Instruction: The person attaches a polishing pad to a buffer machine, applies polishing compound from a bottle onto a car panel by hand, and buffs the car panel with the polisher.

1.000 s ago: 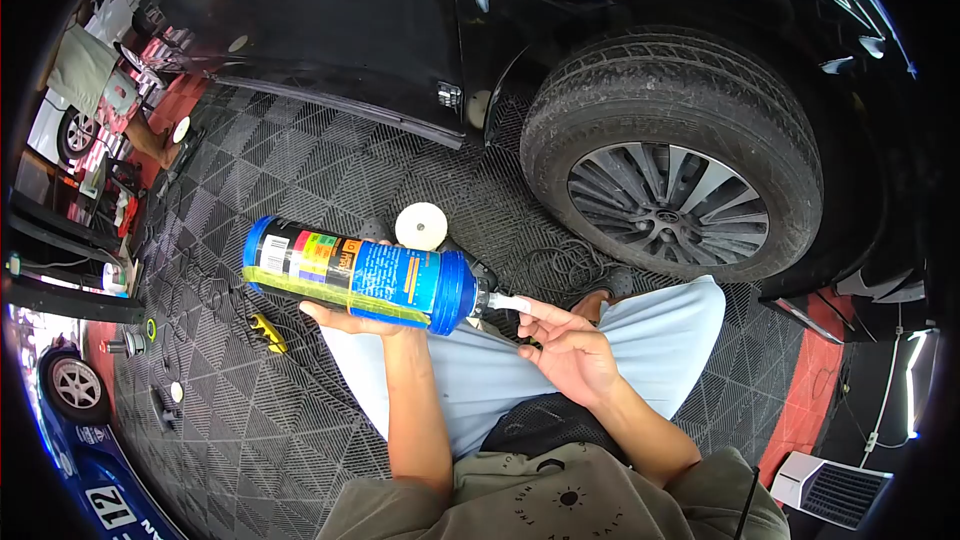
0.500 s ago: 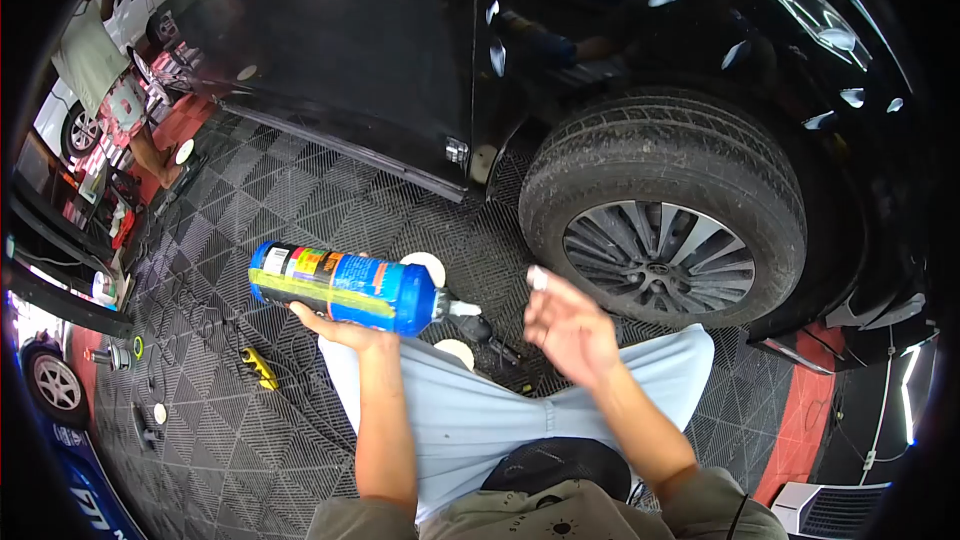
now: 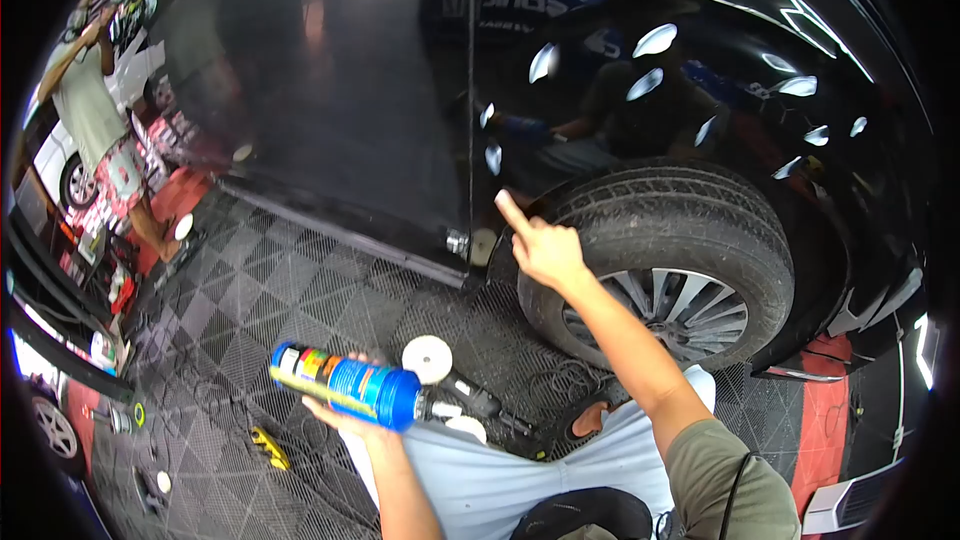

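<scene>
My left hand (image 3: 368,428) is wrapped around a blue bottle (image 3: 350,388) with a colourful label and a yellow strip along its side. The bottle lies on its side above my lap, its nozzle pointing right. My right hand (image 3: 552,255) is raised in front of the tire (image 3: 665,210), index finger stretched out and the other fingers curled. White stuff shows on that fingertip, which is near the lower edge of the black car fender (image 3: 620,25); whether it touches is unclear. Several white dabs (image 3: 655,40) dot the fender above.
A polisher (image 3: 475,398) with a white pad (image 3: 427,359) lies on the tiled floor between the car and my legs. A yellow tool (image 3: 269,448) and cables are to the left. Another person (image 3: 95,105) stands at far left. A white unit (image 3: 855,502) is at lower right.
My right hand has moved up and forward to the fender, its index finger now extended. My left hand still holds the bottle, now lower in view. The view has tilted up.
</scene>
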A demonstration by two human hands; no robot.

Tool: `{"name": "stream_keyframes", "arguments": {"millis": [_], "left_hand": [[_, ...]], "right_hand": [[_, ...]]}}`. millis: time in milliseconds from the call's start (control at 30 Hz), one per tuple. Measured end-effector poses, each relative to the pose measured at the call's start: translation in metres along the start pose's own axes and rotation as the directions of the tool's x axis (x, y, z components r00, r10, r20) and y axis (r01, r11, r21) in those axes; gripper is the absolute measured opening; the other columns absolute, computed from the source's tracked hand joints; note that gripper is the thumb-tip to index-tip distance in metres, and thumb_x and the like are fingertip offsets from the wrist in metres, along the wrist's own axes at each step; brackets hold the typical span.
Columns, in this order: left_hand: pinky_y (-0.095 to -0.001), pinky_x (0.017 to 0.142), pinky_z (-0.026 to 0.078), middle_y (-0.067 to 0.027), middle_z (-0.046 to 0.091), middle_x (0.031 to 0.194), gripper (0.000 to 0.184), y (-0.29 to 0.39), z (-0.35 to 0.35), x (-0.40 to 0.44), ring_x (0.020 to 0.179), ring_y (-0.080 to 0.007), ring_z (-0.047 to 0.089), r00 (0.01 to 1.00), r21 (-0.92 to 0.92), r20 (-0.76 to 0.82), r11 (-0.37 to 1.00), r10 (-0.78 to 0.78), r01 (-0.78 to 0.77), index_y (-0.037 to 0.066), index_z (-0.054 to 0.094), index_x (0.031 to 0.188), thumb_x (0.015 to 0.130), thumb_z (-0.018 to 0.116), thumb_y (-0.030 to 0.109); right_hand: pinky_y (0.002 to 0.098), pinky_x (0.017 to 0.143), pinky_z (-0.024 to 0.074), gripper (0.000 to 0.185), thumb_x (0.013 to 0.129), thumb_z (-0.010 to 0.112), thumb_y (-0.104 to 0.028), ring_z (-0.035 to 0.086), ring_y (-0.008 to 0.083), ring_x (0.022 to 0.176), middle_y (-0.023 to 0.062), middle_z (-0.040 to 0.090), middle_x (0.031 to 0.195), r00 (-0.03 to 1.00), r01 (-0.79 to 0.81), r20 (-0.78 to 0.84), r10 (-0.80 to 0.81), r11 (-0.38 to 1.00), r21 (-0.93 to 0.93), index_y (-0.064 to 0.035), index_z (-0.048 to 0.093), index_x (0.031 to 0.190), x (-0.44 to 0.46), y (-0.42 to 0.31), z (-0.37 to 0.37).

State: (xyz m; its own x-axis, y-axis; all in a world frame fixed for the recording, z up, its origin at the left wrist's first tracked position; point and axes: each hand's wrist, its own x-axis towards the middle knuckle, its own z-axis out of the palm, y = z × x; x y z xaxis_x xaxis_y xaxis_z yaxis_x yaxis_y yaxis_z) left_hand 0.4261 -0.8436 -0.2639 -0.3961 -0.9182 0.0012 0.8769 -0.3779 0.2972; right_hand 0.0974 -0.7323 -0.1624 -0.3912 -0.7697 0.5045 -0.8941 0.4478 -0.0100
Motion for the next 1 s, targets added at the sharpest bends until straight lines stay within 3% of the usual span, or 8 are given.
{"name": "stream_keyframes", "arguments": {"millis": [100, 300, 433, 533, 700, 767, 900, 1000], "left_hand": [[-0.0465, 0.08, 0.055, -0.0194, 0.064, 0.105, 0.089, 0.003, 0.007, -0.002, 0.088, -0.0344, 0.065, 0.998, -0.059, 0.059, 0.997, -0.039, 0.043, -0.005, 0.052, 0.118, 0.077, 0.054, 0.074], [-0.0477, 0.081, 0.055, -0.0168, 0.063, 0.109, 0.086, 0.008, -0.011, 0.0, 0.092, -0.0352, 0.064, 0.99, -0.092, 0.096, 0.989, -0.105, 0.114, -0.001, 0.051, 0.12, 0.073, 0.064, 0.07], [-0.0477, 0.085, 0.053, -0.0155, 0.061, 0.112, 0.089, 0.012, -0.022, 0.003, 0.098, -0.0351, 0.062, 0.97, -0.105, 0.157, 0.974, -0.185, 0.202, 0.0, 0.048, 0.122, 0.069, 0.069, 0.068], [-0.0482, 0.086, 0.052, -0.0148, 0.058, 0.116, 0.088, 0.014, -0.03, 0.005, 0.101, -0.0349, 0.061, 0.959, -0.182, 0.129, 0.944, -0.253, 0.274, 0.002, 0.046, 0.125, 0.069, 0.073, 0.065], [-0.0487, 0.087, 0.053, -0.015, 0.058, 0.116, 0.087, 0.013, -0.025, 0.007, 0.102, -0.0343, 0.061, 0.953, -0.153, 0.194, 0.952, -0.234, 0.265, 0.003, 0.046, 0.125, 0.07, 0.071, 0.066], [-0.0475, 0.086, 0.053, -0.0149, 0.058, 0.116, 0.086, 0.016, -0.028, 0.008, 0.101, -0.0343, 0.061, 0.954, -0.086, 0.199, 0.966, -0.222, 0.243, 0.002, 0.046, 0.125, 0.072, 0.07, 0.064], [-0.047, 0.089, 0.052, -0.0168, 0.058, 0.116, 0.086, 0.015, -0.026, 0.009, 0.101, -0.0339, 0.06, 0.958, -0.014, 0.214, 0.98, -0.192, 0.199, 0.0, 0.044, 0.128, 0.075, 0.066, 0.065], [-0.0494, 0.093, 0.049, -0.0147, 0.056, 0.122, 0.087, 0.014, -0.042, 0.013, 0.11, -0.0339, 0.057, 0.926, -0.075, 0.289, 0.959, -0.241, 0.273, 0.004, 0.043, 0.131, 0.074, 0.067, 0.065]], "right_hand": [[0.0467, 0.059, 0.0538, 0.067, 0.09, 0.054, -0.032, 0.065, 0.0339, 0.06, 0.0153, 0.064, 0.078, 0.946, 0.112, 0.306, -0.11, 0.994, 0.012, -0.0335, 0.024, 0.15, -0.009, 0.007, 0.0], [0.0367, 0.061, 0.0536, 0.07, 0.086, 0.062, -0.027, 0.064, 0.0241, 0.062, 0.0099, 0.064, 0.079, 0.998, 0.066, -0.023, -0.062, 0.955, 0.29, -0.024, 0.032, 0.149, -0.013, 0.03, -0.055], [0.0331, 0.055, 0.0516, 0.069, 0.083, 0.065, -0.023, 0.062, 0.0206, 0.057, 0.0078, 0.062, 0.074, 0.945, -0.009, -0.325, 0.032, 0.997, 0.074, -0.015, 0.037, 0.146, -0.007, 0.043, -0.093], [0.035, 0.05, 0.0498, 0.069, 0.084, 0.063, -0.031, 0.062, 0.0231, 0.056, 0.0079, 0.062, 0.076, 0.996, 0.009, -0.085, -0.017, 0.995, -0.1, -0.0163, 0.037, 0.146, -0.012, 0.046, -0.1], [0.0317, 0.046, 0.0462, 0.072, 0.083, 0.066, -0.031, 0.053, 0.0162, 0.048, 0.0021, 0.055, 0.067, 0.965, 0.204, -0.161, -0.209, 0.978, -0.049, -0.017, 0.036, 0.147, -0.006, 0.031, -0.119], [0.0289, 0.043, 0.0443, 0.074, 0.084, 0.064, -0.033, 0.052, 0.015, 0.045, 0.0026, 0.052, 0.063, 0.907, 0.149, -0.389, -0.164, 0.986, -0.068, -0.0165, 0.032, 0.149, 0.012, 0.022, -0.133], [0.0374, 0.046, 0.05, 0.081, 0.084, 0.063, -0.04, 0.06, 0.0254, 0.046, 0.0119, 0.061, 0.057, 0.96, -0.161, -0.234, 0.153, 0.987, -0.013, -0.0114, 0.024, 0.15, 0.031, -0.002, -0.147], [0.0389, 0.051, 0.0523, 0.083, 0.085, 0.061, -0.04, 0.062, 0.0289, 0.049, 0.0146, 0.062, 0.058, 0.999, -0.042, -0.013, 0.043, 0.995, 0.087, -0.0139, 0.019, 0.152, 0.02, -0.001, -0.127]]}}
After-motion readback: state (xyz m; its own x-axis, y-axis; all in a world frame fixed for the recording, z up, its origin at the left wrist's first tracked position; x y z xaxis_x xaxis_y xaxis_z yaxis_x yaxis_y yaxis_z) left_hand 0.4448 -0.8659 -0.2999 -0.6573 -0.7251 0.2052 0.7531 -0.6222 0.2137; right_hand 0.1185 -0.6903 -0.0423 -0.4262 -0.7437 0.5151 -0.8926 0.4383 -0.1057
